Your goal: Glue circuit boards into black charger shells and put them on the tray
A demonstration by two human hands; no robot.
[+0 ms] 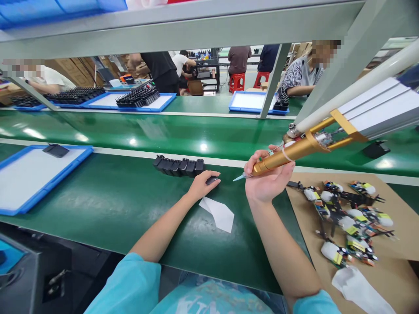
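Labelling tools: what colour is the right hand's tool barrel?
The tool barrel is gold; head view.

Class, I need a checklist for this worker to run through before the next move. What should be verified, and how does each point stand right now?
1. Left hand steadies the small black plastic case: ok, held between fingers and thumb.
2. Right hand grips the gold cylindrical dispenser: ok.
3. Pale blue pointed tip is clear of the case: ok, a gap shows between them.
4. Case interior is ready: cannot tell, the fingers cover much of it.
5. Green work surface is free of loose paper: not ok, a flat white paper piece lies there.
6. Circuit boards with white and yellow parts are clear of the right hand: ok, they lie to its right on brown cardboard.
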